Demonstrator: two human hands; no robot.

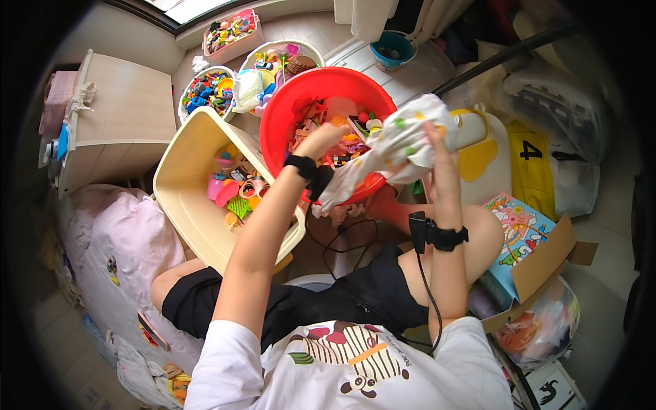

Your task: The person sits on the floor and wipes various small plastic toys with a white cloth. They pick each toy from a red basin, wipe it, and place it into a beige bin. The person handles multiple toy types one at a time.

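Observation:
My right hand (439,164) grips a white cloth (405,136) printed with green, yellow and orange spots. The cloth is bunched at the hand and trails down-left across the rim of a big red plastic basin (279,110). Over that basin is my left hand (330,139), blurred, its fingers low among the toys; whether it holds one I cannot make out. Mixed small plastic toys (353,146) fill the basin's bottom, many pink and orange. Left of it, a cream plastic bin (192,154) tilts beside my left arm, with toy pieces (238,192) inside.
Beyond the basin stand a basket of blocks (209,92), a toy-filled white basket (307,48) and a pink box (233,41). A teal bucket (392,48) is farther right. At my right lies an open cardboard box (546,261). Black cables (430,287) run from my wristbands.

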